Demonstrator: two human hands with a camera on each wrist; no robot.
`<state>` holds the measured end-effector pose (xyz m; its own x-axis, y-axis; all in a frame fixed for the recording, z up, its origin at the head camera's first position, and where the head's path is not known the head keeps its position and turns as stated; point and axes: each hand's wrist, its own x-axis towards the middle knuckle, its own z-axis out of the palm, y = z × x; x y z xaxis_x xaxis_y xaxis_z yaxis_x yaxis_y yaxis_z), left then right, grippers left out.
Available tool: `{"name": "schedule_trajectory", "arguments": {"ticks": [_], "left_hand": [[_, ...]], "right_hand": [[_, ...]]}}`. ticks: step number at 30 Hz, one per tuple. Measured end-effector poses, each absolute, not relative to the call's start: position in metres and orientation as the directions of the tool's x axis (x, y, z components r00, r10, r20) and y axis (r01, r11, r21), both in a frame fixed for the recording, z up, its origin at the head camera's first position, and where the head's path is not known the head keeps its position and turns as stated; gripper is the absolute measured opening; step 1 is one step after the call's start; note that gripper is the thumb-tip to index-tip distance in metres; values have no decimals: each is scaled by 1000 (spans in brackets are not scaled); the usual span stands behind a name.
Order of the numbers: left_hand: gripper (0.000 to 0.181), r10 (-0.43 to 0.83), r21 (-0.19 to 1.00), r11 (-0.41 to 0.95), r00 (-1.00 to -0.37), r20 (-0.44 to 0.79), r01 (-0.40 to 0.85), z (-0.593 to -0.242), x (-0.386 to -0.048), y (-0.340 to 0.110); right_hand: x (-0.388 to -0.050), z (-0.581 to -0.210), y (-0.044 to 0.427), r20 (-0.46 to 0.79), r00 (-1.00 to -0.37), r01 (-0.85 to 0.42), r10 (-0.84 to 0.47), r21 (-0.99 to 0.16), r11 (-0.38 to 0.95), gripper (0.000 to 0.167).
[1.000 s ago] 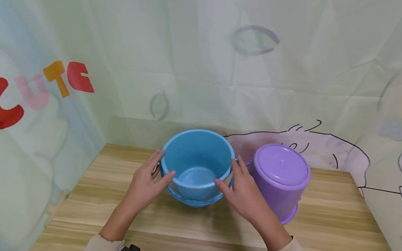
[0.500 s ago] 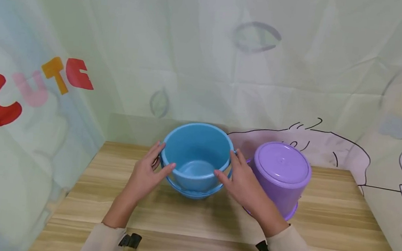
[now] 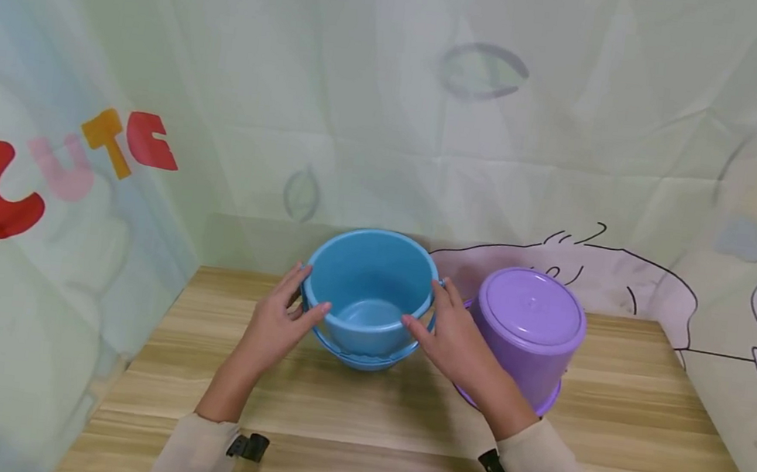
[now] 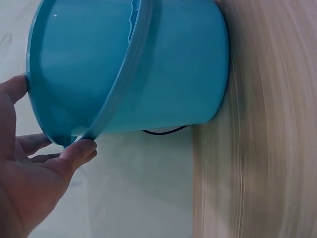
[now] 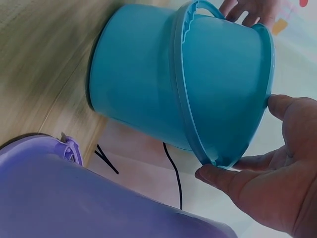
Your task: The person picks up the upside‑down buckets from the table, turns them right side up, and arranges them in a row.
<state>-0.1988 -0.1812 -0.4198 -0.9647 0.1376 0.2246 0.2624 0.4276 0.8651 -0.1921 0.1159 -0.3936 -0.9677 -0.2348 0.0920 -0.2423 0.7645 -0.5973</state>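
A light blue plastic bucket (image 3: pixel 376 267) stands upright on the wooden table, its mouth facing up. Its handle (image 3: pixel 364 360) hangs down across the near side, as the left wrist view of the bucket (image 4: pixel 183 64) also shows. My left hand (image 3: pixel 273 327) holds the left side of the rim, thumb on the near edge and fingers by the handle joint. On the opposite side my right hand (image 3: pixel 455 346) holds the rim in the same way, thumb towards me. In the right wrist view, fingers (image 5: pixel 247 162) of that hand lie at the rim.
Right of the blue bucket, a purple bucket (image 3: pixel 531 312) stands upside down, close to my right forearm. The wooden table (image 3: pixel 340 450) meets a printed cloth backdrop (image 3: pixel 379 111) behind the buckets. More cloth hangs at both sides.
The blue bucket has moved a little away from me, towards the backdrop, with both hands staying on its rim. The purple bucket has stayed in place.
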Motion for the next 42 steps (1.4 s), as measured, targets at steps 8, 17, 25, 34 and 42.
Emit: {"name": "schedule_trajectory", "arguments": {"ticks": [8,17,25,34,42], "left_hand": [[79,140,866,422,-963,231,269,-423,-200,-182],[72,123,849,426,-949,289,314,-431,-201,-179],[76,100,815,486,-947,307,315,-430,-202,-176],[75,83,708,625,-929,360,330,-416,-190,-173],[76,133,609,652,-859,495,452,-399,-179,-160]], "right_hand": [[-191,-395,116,76,-971,-222,-225,-631,743,90],[-191,-402,113,96,-975,-214,-201,-657,723,89],[-189,-406,111,152,-970,-242,-189,-652,718,90],[-175,-393,123,231,-948,-318,-219,-640,700,86],[-157,-381,150,372,-899,-424,-231,-606,673,78]]}}
